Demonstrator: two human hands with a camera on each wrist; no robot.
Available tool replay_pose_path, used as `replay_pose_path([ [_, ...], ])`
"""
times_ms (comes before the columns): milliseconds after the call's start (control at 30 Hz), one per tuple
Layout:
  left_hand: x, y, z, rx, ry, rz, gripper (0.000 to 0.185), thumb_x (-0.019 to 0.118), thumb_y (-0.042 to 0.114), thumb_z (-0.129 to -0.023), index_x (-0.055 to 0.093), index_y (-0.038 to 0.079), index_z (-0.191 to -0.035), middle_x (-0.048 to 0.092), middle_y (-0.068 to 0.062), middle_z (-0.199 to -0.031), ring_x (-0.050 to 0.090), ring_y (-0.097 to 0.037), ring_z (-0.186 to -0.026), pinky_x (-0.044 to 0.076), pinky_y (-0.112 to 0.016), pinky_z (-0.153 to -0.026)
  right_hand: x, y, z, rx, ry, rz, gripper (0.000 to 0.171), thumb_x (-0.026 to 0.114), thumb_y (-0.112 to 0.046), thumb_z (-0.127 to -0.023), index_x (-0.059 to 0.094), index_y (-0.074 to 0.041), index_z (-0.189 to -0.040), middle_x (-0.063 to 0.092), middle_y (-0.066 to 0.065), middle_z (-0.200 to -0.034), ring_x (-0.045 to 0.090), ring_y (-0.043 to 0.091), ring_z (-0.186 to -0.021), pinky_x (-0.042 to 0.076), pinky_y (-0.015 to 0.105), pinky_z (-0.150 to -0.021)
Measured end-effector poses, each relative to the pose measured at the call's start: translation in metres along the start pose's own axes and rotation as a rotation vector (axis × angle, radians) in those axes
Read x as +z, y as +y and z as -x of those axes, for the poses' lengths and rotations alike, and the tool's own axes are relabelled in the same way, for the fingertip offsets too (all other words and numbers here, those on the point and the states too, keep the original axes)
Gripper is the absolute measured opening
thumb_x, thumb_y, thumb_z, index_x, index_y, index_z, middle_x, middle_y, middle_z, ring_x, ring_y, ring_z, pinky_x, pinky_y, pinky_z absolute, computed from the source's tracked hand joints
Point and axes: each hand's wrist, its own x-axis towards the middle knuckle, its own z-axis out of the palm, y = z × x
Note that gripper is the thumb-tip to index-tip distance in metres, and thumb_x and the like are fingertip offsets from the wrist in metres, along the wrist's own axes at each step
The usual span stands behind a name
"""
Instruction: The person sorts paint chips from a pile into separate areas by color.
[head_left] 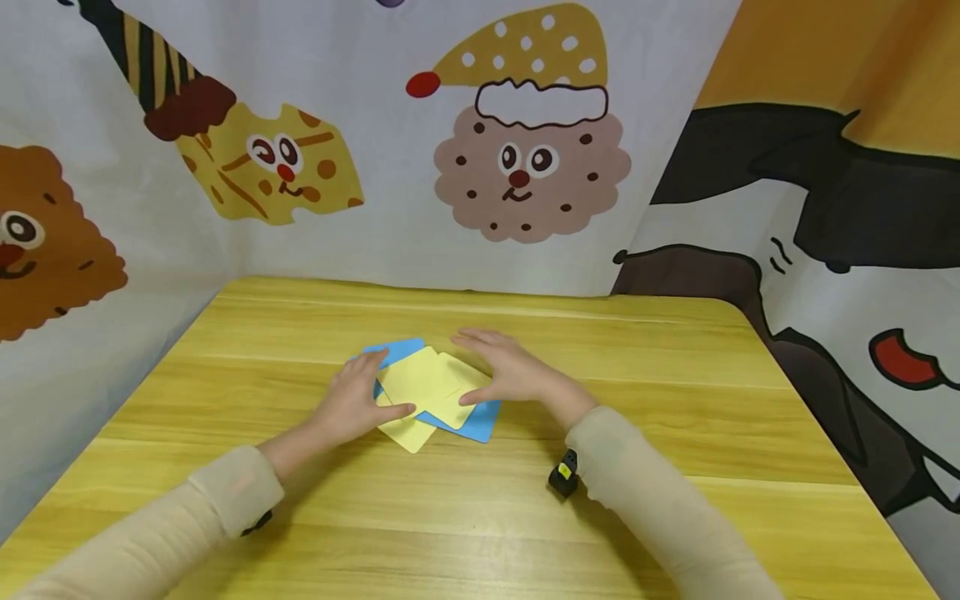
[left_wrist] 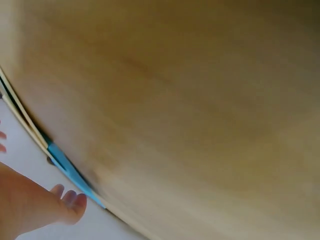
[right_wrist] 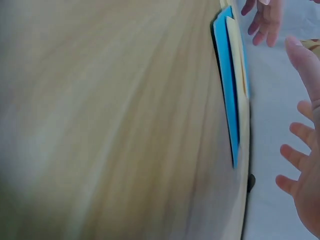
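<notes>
Yellow cards [head_left: 420,379] and blue cards [head_left: 476,427] overlap in a loose, uneven pile on the wooden table. One yellow card [head_left: 410,435] juts out toward the near side, and a blue corner [head_left: 401,350] shows at the far left. My left hand [head_left: 347,406] is over the pile's left side, thumb and fingers spread apart. On the right side, my right hand [head_left: 513,368] has its fingers extended and thumb apart. The right wrist view shows the right hand's separated fingers [right_wrist: 292,157] raised above the cards, with nothing held.
The wood-grain table [head_left: 480,525] extends around the pile on all sides. Behind it hangs a white curtain [head_left: 397,242] printed with cartoon food faces. A small black device [head_left: 562,475] sits at the right sleeve's cuff [head_left: 600,437].
</notes>
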Motion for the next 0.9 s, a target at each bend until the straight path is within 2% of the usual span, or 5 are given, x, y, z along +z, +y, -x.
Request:
replay_pose_path([
  [233,0.007,-0.004,0.0,-0.008,0.006,-0.008,0.103,0.077,0.053,-0.073,0.032,-0.008,-0.143,0.035,-0.027,-0.144,0.027,-0.048,-0.131,0.02,-0.067,-0.102,0.01,-0.004,-0.017,-0.002,-0.058,0.004,0.096,0.076,-0.055,-0.074,0.033,-0.015,-0.15,0.023,0.007,-0.156,0.02,0.026,-0.141,0.013,0.05,-0.112],
  [400,0.011,-0.006,0.001,-0.011,-0.008,-0.019,0.106,0.077,0.056,-0.071,0.033,-0.009,-0.142,0.036,-0.028,-0.143,0.028,-0.047,-0.131,0.02,-0.066,-0.103,0.014,-0.003,-0.027,0.014,-0.093,0.022,0.099,0.077,-0.057,-0.072,0.032,-0.017,-0.151,0.021,0.005,-0.157,0.018,0.028,-0.142,0.013,0.054,-0.111],
  [600,0.013,-0.007,0.0,0.022,-0.02,-0.056,0.106,0.076,0.058,-0.071,0.034,-0.009,-0.141,0.037,-0.027,-0.142,0.029,-0.045,-0.131,0.023,-0.065,-0.102,0.017,-0.002,-0.037,0.028,-0.152,0.037,0.103,0.078,-0.057,-0.07,0.028,-0.019,-0.152,0.019,0.003,-0.157,0.015,0.028,-0.142,0.012,0.056,-0.11],
  [900,0.015,-0.013,-0.001,0.068,-0.042,-0.069,0.102,0.077,0.053,-0.072,0.036,-0.01,-0.14,0.035,-0.027,-0.143,0.028,-0.046,-0.131,0.023,-0.065,-0.102,0.022,0.001,-0.046,0.04,-0.212,0.064,0.104,0.077,-0.06,-0.069,0.027,-0.024,-0.153,0.018,0.001,-0.158,0.016,0.026,-0.142,0.014,0.054,-0.11],
])
